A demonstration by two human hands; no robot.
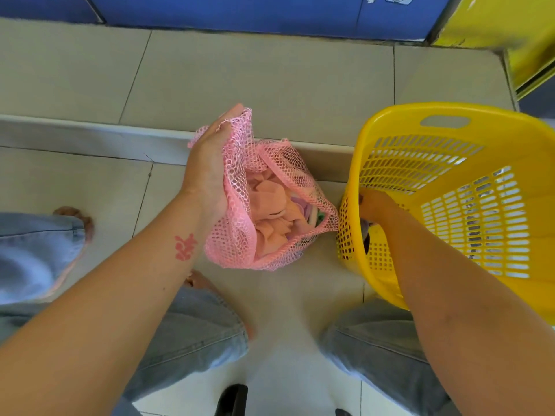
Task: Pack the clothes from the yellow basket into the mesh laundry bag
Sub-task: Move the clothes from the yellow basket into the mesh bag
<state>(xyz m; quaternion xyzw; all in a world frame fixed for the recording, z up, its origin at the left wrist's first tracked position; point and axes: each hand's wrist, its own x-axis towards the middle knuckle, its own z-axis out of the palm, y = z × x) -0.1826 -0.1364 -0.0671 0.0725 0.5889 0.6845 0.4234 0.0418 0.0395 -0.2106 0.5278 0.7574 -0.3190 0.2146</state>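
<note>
A pink mesh laundry bag [240,235] stands on the tiled floor at centre, its mouth open. Peach and pale clothes [270,211] fill it. My left hand [210,163] grips the bag's left rim and holds it up. To the right a yellow slatted basket [450,181] tilts toward me. My right hand [375,205] reaches down inside its near-left corner, fingers closed around a dark garment [365,232] that is mostly hidden by the basket wall.
A low step edge [90,133] runs across the floor behind the bag. A blue wall base [240,13] and a yellow cabinet [510,31] stand at the back. My jeans-clad legs [192,334] and bare feet are below; a black object [232,399] sits at the bottom edge.
</note>
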